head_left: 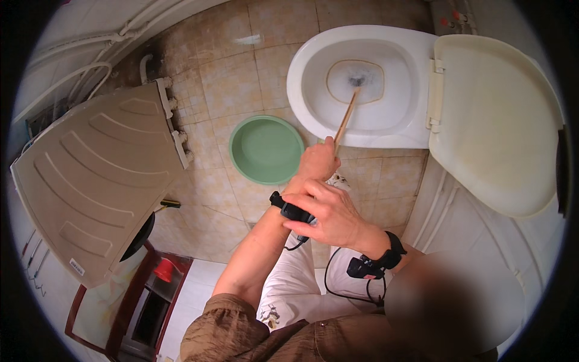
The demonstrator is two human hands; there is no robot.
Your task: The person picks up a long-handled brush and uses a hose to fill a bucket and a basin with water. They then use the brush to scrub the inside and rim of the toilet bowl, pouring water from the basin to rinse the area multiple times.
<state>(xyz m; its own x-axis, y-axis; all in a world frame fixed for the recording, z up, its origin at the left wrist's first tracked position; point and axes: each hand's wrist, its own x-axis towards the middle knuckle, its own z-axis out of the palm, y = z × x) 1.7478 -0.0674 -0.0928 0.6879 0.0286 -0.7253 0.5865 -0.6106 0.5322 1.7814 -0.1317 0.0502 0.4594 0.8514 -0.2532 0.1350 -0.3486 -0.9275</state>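
Note:
My left hand (318, 161) grips a thin wooden stick (347, 113) that slants down into a white toilet bowl (312, 108). The stick's far end is at the dark patch in the bottom of the bowl, where a brownish line rings the water. My right hand (337, 215) reaches across to the left wrist. Its thumb and fingers pinch a black wrist strap (291, 211) there, partly covering it. Another black strap (391, 251) with a small device and cable is on my right wrist.
A green plastic basin (267, 149) stands on the tiled floor (226, 95) beside the toilet. The cream toilet lid (493, 122) is raised at the right. At the left is a large beige appliance (99, 181), with white pipes (122, 36) along the wall. A red container (165, 270) lies farther down.

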